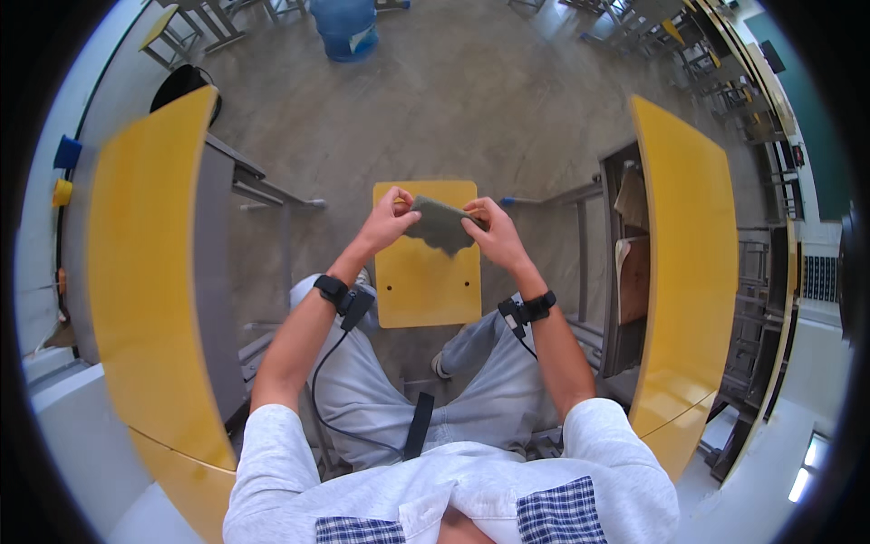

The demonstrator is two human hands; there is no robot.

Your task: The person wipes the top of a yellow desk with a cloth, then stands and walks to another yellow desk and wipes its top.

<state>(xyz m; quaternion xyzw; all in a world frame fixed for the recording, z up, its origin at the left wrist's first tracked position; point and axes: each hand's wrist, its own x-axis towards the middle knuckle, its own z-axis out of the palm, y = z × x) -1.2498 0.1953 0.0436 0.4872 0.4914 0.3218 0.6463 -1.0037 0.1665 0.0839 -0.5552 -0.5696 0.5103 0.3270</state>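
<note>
Between my two hands a grey-green piece of cloth (442,224) is held up by its upper edge. My left hand (393,219) pinches its left corner between thumb and fingers. At the other corner, my right hand (491,230) has the cloth between thumb and forefinger. The lower edge hangs loose and looks wavy and slightly blurred. Beneath it is the yellow seat of a stool (428,292), with two dark holes near its front edge. The cloth hides part of that seat. Whether the cloth is one layer or folded I cannot tell.
Yellow-topped desks stand at my left (149,285) and right (686,272). Papers or books (632,279) sit in the right desk's compartment. A blue water jug (344,30) is on the floor ahead. Cabled black wrist straps (333,291) are on both forearms.
</note>
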